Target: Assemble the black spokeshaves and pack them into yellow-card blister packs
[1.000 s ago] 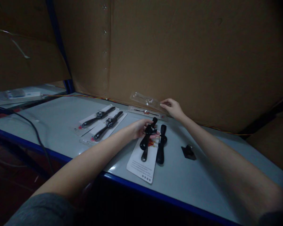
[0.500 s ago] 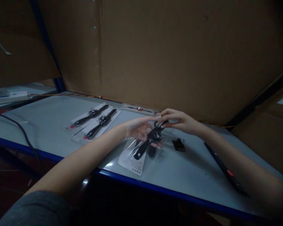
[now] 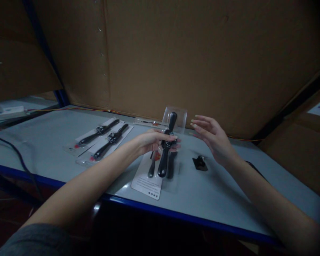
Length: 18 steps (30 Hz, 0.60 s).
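My left hand (image 3: 156,141) grips a black watch (image 3: 167,145) set in a clear plastic blister tray (image 3: 178,116), holding it tilted up above the table. Under it lie a white backing card (image 3: 146,179) and another black strap (image 3: 171,167). My right hand (image 3: 211,135) hovers just right of the blister with its fingers spread and holds nothing. A small black piece (image 3: 200,163) rests on the table below the right hand.
Two packed watches on cards (image 3: 104,138) lie to the left on the grey table with its blue front edge (image 3: 176,215). Another clear package (image 3: 148,123) lies at the back. A cardboard wall (image 3: 189,57) stands behind. A black cable (image 3: 18,158) runs at the far left.
The right hand brought the clear blister from the back of the table over the watch, then let go and opened. The left hand now holds watch and blister tilted up.
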{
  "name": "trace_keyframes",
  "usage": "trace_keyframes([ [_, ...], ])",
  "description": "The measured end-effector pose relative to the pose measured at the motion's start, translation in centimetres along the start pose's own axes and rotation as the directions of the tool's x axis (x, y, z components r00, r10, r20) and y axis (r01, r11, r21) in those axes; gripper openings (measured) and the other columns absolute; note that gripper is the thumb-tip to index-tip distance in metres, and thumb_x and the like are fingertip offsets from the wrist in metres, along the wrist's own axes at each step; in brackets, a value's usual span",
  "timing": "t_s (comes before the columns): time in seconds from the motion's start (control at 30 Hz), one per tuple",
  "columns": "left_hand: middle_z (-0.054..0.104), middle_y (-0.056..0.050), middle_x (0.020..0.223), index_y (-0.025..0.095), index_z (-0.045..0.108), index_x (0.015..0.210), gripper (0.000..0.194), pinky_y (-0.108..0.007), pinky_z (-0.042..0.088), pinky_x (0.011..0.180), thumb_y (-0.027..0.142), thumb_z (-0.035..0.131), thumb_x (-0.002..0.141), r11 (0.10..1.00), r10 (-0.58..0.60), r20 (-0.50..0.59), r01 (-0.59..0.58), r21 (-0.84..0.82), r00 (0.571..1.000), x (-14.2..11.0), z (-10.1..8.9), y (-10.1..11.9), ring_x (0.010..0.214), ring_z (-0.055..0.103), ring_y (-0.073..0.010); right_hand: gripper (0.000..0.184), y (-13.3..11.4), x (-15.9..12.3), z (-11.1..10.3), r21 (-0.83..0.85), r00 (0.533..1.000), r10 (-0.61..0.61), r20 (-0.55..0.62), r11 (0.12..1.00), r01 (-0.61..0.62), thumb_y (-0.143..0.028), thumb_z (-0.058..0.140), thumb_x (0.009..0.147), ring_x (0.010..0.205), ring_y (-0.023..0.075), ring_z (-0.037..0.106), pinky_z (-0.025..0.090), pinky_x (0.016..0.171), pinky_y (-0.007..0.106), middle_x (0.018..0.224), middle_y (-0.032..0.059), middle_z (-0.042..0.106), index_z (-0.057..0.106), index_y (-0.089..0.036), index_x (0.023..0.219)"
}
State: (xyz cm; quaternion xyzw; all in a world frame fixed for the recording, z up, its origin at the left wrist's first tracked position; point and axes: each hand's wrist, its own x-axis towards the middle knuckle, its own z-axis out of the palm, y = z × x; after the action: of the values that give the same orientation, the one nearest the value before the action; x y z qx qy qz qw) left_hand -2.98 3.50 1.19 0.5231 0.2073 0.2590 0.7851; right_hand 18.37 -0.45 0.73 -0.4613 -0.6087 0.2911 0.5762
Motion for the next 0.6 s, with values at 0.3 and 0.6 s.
trace_keyframes([
  [0.3,0.064,-0.004,0.094,0.018,0.042,0.086,0.036,-0.035,0.045,0.084,0.016,0.07,0.063,0.582,0.713,0.052,-0.632,0.512,0.699,-0.4,0.3,1.4,0.091,0.062,-0.017,0.032,-1.1,-1.0,2.1,0.217,0.864,0.349,0.364,0.87,-0.443,-0.034,0.058,0.075,0.111,0.0218,0.052,0.042,0.092,0.039,0.115,0.0048,0.059,0.058,-0.026,0.106],
  [0.6,0.052,-0.012,0.115,0.016,0.044,0.097,0.026,-0.035,0.043,0.085,0.015,0.053,0.073,-0.45,0.52,0.418,-0.176,0.875,0.745,-1.4,-1.9,2.1,0.108,0.048,-0.0237,0.019,3.2,2.2,3.0,-0.632,0.907,0.167,0.386,0.764,0.128,-0.035,0.059,0.07,0.095,0.0254,0.057,0.044,0.082,0.039,0.093,0.0056,0.065,0.064,-0.022,0.083],
])
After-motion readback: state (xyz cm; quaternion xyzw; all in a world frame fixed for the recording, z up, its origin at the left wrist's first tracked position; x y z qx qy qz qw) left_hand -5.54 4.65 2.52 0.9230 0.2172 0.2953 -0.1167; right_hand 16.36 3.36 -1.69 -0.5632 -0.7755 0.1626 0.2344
